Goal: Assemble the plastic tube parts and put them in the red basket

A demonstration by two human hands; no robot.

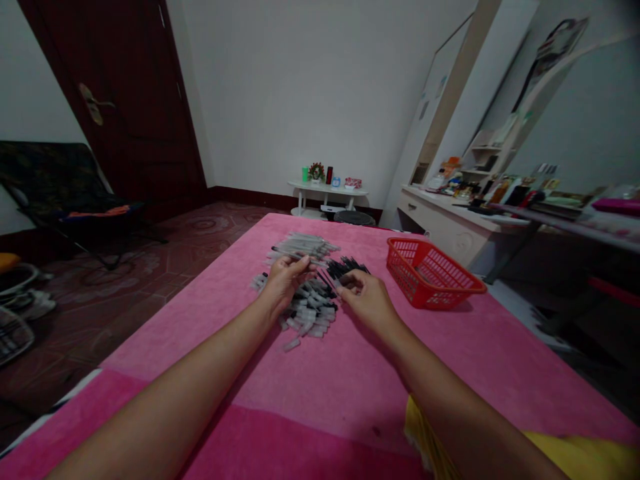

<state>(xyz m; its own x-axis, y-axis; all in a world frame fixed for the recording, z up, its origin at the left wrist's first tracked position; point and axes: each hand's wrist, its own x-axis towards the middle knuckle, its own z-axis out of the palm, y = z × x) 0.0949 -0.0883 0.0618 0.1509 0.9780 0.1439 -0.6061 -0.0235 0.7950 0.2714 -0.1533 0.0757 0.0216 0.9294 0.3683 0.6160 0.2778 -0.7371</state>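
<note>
My left hand (285, 283) is closed, thumb and fingertips pinching a slim translucent pen barrel (281, 252). Close by on the right, my right hand (367, 297) is closed with its fingertips on thin dark pen refills (327, 279); how many is hard to make out. Beyond my left hand lies a pile of pale pen barrels (310, 243). A bunch of black-tipped refills (346, 267) rests just past my right fingers. Between and below the hands spreads a heap of clear pen caps (313, 313), partly covered by my left hand.
A red plastic basket (435, 277) stands to the right on the pink cloth-covered surface (310, 380). Yellow fabric (430, 440) lies under my right forearm. Farther off are a small white table (327, 189), a cluttered dresser (445, 213) and a folding chair (55, 187).
</note>
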